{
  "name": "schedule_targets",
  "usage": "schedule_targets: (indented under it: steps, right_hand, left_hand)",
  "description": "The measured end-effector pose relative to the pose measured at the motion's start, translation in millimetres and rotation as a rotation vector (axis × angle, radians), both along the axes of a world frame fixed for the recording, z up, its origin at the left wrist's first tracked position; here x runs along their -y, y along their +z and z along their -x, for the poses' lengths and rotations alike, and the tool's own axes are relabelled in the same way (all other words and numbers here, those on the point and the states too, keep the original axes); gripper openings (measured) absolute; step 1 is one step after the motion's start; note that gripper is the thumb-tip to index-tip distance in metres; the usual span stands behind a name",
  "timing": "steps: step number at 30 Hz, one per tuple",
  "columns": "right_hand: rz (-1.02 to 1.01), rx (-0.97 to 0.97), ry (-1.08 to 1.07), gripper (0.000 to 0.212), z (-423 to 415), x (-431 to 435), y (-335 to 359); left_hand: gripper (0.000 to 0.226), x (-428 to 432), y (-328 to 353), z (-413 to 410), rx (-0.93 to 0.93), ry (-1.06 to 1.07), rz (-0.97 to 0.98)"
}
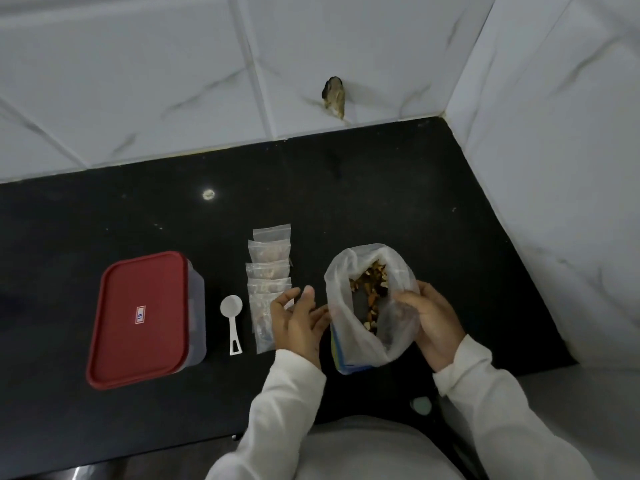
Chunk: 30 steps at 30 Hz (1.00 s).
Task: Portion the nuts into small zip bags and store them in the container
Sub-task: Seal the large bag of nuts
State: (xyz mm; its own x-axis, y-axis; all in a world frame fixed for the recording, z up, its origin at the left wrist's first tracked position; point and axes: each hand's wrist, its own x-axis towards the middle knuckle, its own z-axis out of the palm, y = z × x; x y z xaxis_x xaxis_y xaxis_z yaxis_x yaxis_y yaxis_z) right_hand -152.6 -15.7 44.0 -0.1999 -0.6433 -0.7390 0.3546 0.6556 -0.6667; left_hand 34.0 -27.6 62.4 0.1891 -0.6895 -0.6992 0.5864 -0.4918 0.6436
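Note:
A large translucent bag (349, 348) stands open on the black counter, with brown nuts (369, 284) showing inside. My right hand (434, 322) grips the bag's right side, fingers curled round the plastic. My left hand (299, 320) hovers just left of the bag with fingers relaxed and spread, holding nothing; it covers part of the nearest small bag. Several small zip bags (268, 268) lie in an overlapping column left of the big bag, most holding nuts. A white plastic scoop (232, 322) lies beside them. The clear container with a red lid (138, 318) sits closed at the left.
The black counter (398, 202) ends at a white tiled wall behind and on the right, forming a corner. A small chipped hole (334, 97) marks the back wall. The counter's front edge runs near my body.

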Motion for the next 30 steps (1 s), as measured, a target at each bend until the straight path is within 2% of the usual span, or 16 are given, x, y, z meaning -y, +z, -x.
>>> schedule_targets:
  steps: [2, 5, 9, 11, 12, 14, 15, 18, 20, 23, 25, 28, 30]
  right_hand:
    - [0.051, -0.012, 0.067, 0.028, 2.6, 2.0, 9.0]
    - [0.112, 0.081, 0.121, 0.034, 5.1, 6.8, 17.1]
    - [0.182, -0.010, 0.187, 0.025, -0.5, 6.8, 22.2]
    - [0.224, -0.002, 0.148, 0.015, -3.8, 4.3, 16.6]
    - [0.210, 0.029, 0.136, 0.019, -3.4, 2.7, 11.6]
    - [0.096, 0.153, 0.110, 0.046, -0.9, 1.0, 7.5]
    - [0.039, 0.191, 0.094, 0.051, 1.5, 1.5, 7.0]
    - [-0.088, 0.189, -0.016, 0.046, 8.3, 3.8, 2.3]
    - [-0.041, 0.202, -0.015, 0.037, 5.6, 5.3, 6.8]
    - [0.016, 0.160, 0.125, 0.039, 8.0, 8.5, 16.9]
    - [0.038, 0.071, 0.177, 0.035, 10.4, 11.4, 24.0]
    - [0.053, -0.343, 0.265, 0.027, 4.8, 14.0, 31.5]
    - [0.072, -0.534, 0.279, 0.026, -0.2, 14.5, 34.0]
  left_hand:
    - [0.023, 13.8, -2.7, -0.3, -0.063, -0.128, -0.122]
    - [0.035, 26.1, -11.3, 3.9, -0.091, -0.370, -0.205]
    - [0.034, 32.5, -16.8, 6.3, 0.047, -0.548, -0.199]
    - [0.030, 34.1, -19.0, 7.6, 0.068, -0.580, -0.206]
    - [0.026, 35.2, -19.9, 8.2, 0.047, -0.569, -0.208]
    - [0.019, 37.6, -20.1, 9.9, 0.007, -0.530, -0.181]
    - [0.016, 39.0, -20.8, 10.3, -0.002, -0.524, -0.155]
    - [0.010, 41.6, -22.3, 9.9, -0.058, -0.521, -0.066]
    - [0.011, 43.6, -21.1, 8.9, -0.020, -0.507, -0.017]
    - [0.013, 47.0, -9.1, 7.0, 0.167, -0.521, 0.111]
    - [0.013, 46.1, 0.3, 4.3, 0.366, -0.558, 0.238]
    - [0.015, 42.3, 5.4, -0.5, 0.852, -0.607, 0.478]
    - [0.018, 42.8, 1.8, -2.5, 1.009, -0.611, 0.537]
